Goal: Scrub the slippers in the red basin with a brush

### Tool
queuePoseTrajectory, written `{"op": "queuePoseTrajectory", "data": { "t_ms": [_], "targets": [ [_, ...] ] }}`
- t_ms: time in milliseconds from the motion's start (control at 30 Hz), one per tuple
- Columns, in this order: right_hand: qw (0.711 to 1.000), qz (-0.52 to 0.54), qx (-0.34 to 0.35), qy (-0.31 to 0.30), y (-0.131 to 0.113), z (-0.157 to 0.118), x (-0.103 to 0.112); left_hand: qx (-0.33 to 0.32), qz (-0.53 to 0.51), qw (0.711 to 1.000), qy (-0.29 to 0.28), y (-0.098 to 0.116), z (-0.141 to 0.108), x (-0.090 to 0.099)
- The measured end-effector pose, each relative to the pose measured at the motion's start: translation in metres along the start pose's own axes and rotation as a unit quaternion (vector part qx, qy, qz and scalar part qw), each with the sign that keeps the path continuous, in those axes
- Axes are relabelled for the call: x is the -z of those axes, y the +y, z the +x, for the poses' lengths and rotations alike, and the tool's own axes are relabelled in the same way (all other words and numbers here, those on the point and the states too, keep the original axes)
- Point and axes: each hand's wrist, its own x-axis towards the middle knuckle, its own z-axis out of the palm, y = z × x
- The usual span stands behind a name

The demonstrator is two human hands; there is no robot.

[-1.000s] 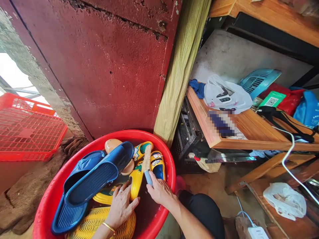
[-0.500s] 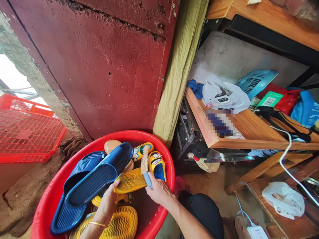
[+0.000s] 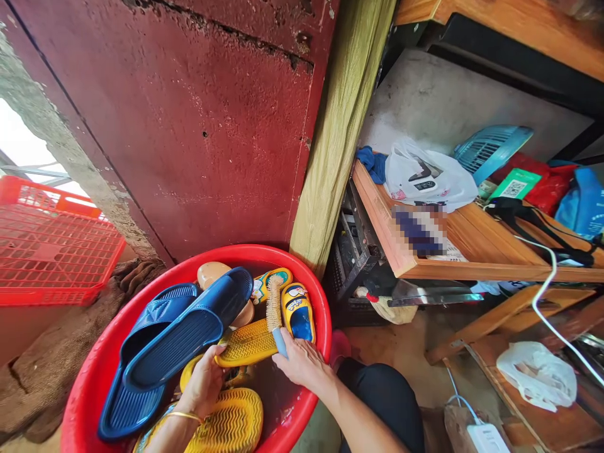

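My left hand [image 3: 206, 379] grips one end of a yellow slipper [image 3: 248, 343], its patterned sole turned up. In my right hand [image 3: 302, 360] is the blue-grey handle of a scrubbing brush [image 3: 274, 305], whose pale bristles stand at the slipper's far end. Both hands are over a red basin [image 3: 317, 296] holding some water. Blue slippers [image 3: 182, 340] lie stacked on the basin's left side. Small yellow-and-blue slippers [image 3: 298, 313] rest by its right wall. Another yellow slipper [image 3: 233, 421] lies sole up beneath my left forearm. A beige slipper [image 3: 211, 274] is partly hidden behind the blue ones.
A maroon door [image 3: 212, 138] rises behind the basin. At left stands a red plastic crate [image 3: 56, 251] beside brown sacking [image 3: 51, 377]. On the right, a wooden shelf [image 3: 472, 270] carries a white plastic bag [image 3: 429, 176] and a blue fan [image 3: 493, 151]. A power strip [image 3: 486, 437] lies low.
The brush is tilted slightly differently against the yellow slipper, and its bristle end sits a little further left. Both hands keep their grips. The view has shifted slightly.
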Motion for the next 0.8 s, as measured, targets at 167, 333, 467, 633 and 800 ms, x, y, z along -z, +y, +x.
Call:
{"op": "queuePoseTrajectory", "data": {
  "t_ms": [167, 333, 467, 633, 800],
  "targets": [
    [1.0, -0.004, -0.009, -0.001, -0.002, 0.0, 0.0, 0.018, 0.01, 1.0, -0.002, 0.002, -0.003, -0.001],
    [0.999, 0.006, -0.03, -0.014, -0.006, -0.001, 0.009, 0.02, 0.001, 0.999, -0.035, -0.003, 0.002, 0.002],
    [0.999, 0.026, -0.035, -0.029, -0.006, 0.002, 0.011, -0.015, 0.036, 0.998, -0.05, -0.007, 0.006, 0.004],
    [1.0, -0.004, 0.01, -0.001, -0.014, -0.008, -0.011, -0.048, 0.033, 0.992, -0.112, -0.009, 0.006, 0.005],
    [0.993, -0.001, 0.115, 0.039, -0.041, -0.032, -0.044, -0.064, 0.023, 0.99, -0.124, -0.01, 0.001, 0.0]
  ]
}}
